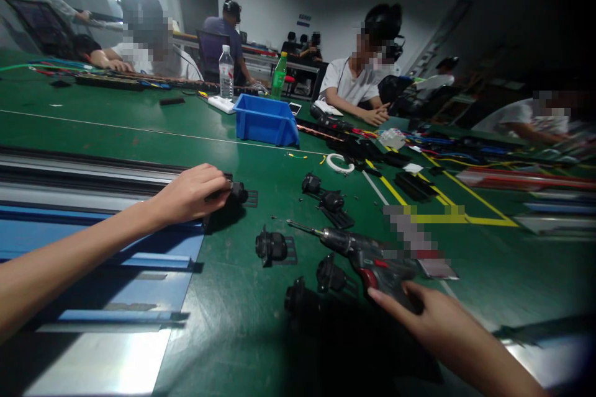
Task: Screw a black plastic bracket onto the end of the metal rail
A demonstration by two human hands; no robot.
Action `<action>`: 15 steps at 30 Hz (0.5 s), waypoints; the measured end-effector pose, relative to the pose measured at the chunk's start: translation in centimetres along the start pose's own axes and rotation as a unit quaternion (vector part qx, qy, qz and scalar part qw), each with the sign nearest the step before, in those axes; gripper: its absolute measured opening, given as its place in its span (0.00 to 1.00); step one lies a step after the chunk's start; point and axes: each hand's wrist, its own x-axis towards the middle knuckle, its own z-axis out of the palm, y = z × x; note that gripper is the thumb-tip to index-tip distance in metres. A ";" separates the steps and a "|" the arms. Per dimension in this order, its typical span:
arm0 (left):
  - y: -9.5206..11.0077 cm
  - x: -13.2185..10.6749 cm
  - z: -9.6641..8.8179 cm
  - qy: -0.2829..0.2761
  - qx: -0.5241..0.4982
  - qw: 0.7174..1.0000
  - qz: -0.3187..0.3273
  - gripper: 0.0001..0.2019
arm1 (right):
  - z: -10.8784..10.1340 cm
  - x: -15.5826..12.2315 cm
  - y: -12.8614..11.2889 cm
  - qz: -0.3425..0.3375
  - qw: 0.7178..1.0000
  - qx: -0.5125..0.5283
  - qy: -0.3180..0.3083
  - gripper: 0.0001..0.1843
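Metal profiles (pixel 153 259): nearest, at the near left; long blue, silver and dark lengths lie side by side, right ends roughly lined up, probably so they can be reached.
Tabletop (pixel 223 316): green, running near to far; a strip of it between profile ends and loose fittings offers the widest room for moving.
Yellow tape outline (pixel 491 221): on the right, its edges marking off an area.
Blue bin (pixel 251 124): far side, mid-scene, presumably set back to leave reaching room.
Power drill (pixel 372 254): right of centre, bit pointing left and far, among the fittings.
Right grip (pixel 440 313): closed around the drill's handle, apparently to hold its aim; whether the base touches down, I cannot tell.
Left grip (pixel 198 195): fingers drawn together on a black fitting, seemingly steadying it.
Black fitting (pixel 239 192): at the far profile's right end, slotted tab pointing right; whether fastened, I cannot tell.
Loose fittings (pixel 274 247): five, near and far of the bit; a low drill could catch their edges.
White ring (pixel 342 170): farther off, apart from the drill.
Screw (pixel 274 217): tiny, just left of the bit's tip.
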 end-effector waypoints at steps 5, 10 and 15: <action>0.0 -0.1 0.1 -0.004 -0.014 1.000 -0.007 0.01 | 0.2 0.2 0.0 -0.012 0.999 0.022 -0.030 0.31; 0.1 -0.1 0.0 0.001 -0.048 0.998 -0.039 0.02 | 0.7 -1.4 -0.5 0.000 0.988 0.152 0.024 0.26; 0.3 -0.1 -0.2 0.006 -0.038 0.999 -0.033 0.03 | 1.3 -2.4 -0.8 0.043 0.951 0.288 0.109 0.20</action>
